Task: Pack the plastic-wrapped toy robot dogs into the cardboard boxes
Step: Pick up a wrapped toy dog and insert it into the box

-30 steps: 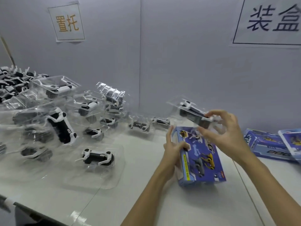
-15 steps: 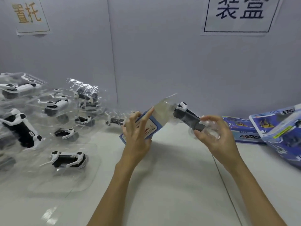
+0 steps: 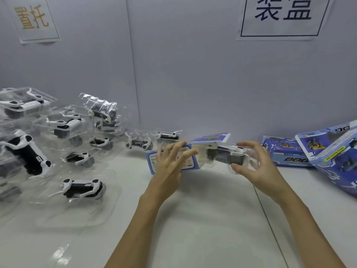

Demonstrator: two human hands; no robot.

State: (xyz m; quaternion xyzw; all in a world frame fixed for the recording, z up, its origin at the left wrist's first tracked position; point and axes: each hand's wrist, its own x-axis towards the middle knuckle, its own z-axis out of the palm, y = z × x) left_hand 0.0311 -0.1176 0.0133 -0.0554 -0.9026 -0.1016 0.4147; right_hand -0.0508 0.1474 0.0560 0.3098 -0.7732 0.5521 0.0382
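the left hand (image 3: 172, 161) is holding a blue cardboard box (image 3: 173, 160) above the white table (image 3: 193, 219), fingers spread over its white label panel, with the open end and its flap turned toward the right. the right hand (image 3: 255, 167) is pinching the plastic-wrapped toy robot dog (image 3: 224, 156) between thumb below and curled fingers above, and the clear shell's leading edge is sitting right at the box mouth, seemingly just entering. the likely trouble from here: the wide, flimsy plastic rim could be catching on the mouth or the flap if it is going in tilted, buckling the shell or creasing the box; the left hand's loose grip could also be letting the box slide back under the push. further left, more wrapped dogs (image 3: 81, 187) are lying in a heap. to the right, finished boxes (image 3: 286, 151) are leaning near the wall, one printed "dog". on the wall, an orange sign (image 3: 32, 18) is reading "置托" and a dark one (image 3: 284, 12) "装盒". the small print on the held box is too blurred to read.
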